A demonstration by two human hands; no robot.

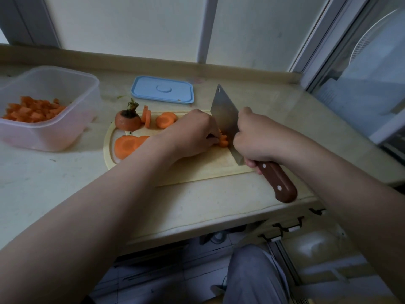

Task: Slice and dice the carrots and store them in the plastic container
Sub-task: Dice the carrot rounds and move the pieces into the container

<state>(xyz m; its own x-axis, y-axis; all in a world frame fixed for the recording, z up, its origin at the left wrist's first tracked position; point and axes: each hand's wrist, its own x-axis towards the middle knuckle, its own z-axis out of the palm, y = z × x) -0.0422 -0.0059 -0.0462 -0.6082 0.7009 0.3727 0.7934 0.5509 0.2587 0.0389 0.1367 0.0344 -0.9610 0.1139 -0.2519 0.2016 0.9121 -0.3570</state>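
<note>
Now, my left hand (192, 132) is curled down on the carrot pieces (223, 142), fingertips pinning them to the cutting board (197, 170). The cleaver (223, 113) stands just to their right, close by my knuckles. My right hand (252, 139) is clamped round its wooden handle. The blade runs away from me, so I reckon each cut steps leftward, toward my fingers. Diced carrot (32, 111) sits in the plastic container (72, 88), well off left.

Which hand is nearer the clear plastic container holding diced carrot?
Left. The left hand pins orange carrot pieces right of the clear plastic container; the right hand, gripping the wooden-handled steel cleaver, is farther right.
</note>
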